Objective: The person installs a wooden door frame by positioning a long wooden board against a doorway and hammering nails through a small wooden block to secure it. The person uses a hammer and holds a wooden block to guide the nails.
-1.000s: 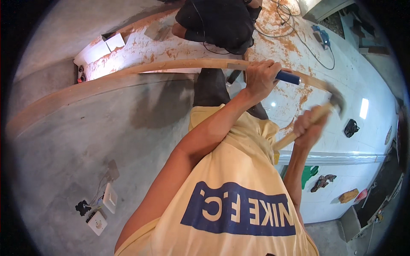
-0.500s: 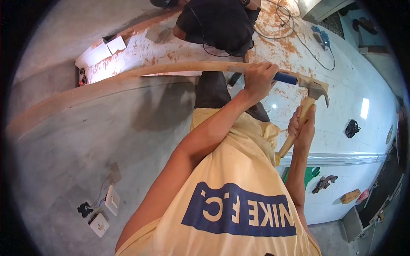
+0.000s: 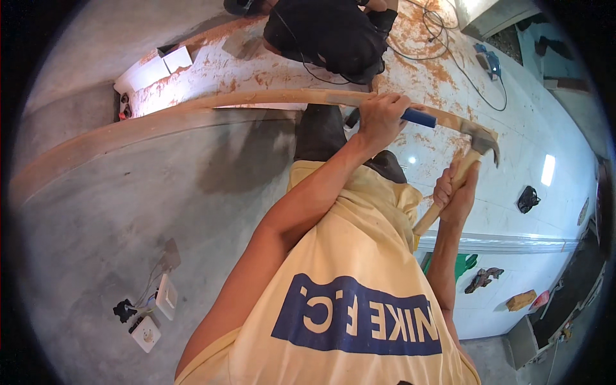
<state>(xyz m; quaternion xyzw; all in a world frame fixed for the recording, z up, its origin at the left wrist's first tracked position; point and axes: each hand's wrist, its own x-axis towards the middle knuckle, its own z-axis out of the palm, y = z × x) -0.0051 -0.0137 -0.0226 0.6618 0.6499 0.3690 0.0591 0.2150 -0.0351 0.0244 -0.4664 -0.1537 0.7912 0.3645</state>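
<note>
Head view, blue-handled tool [image 3: 420, 117] partly hidden inside closed left hand [image 3: 383, 117], left arm [image 3: 321, 183] reaching forward, right hand [image 3: 458, 196] wrapped round hammer [image 3: 470, 159].

A blue tool [image 3: 489, 62] is lying on the white floor [image 3: 536, 141], and its cord [image 3: 505, 96] is curling beside it. Orange dust [image 3: 444, 77] is covering part of the floor. A black bag [image 3: 528, 199] is sitting lower down. Below that, a green cloth [image 3: 463, 264], a brown rag [image 3: 484, 280] and a brown block [image 3: 521, 300] are lying near each other. Two white sockets [image 3: 146, 333] are sitting at the left.
</note>
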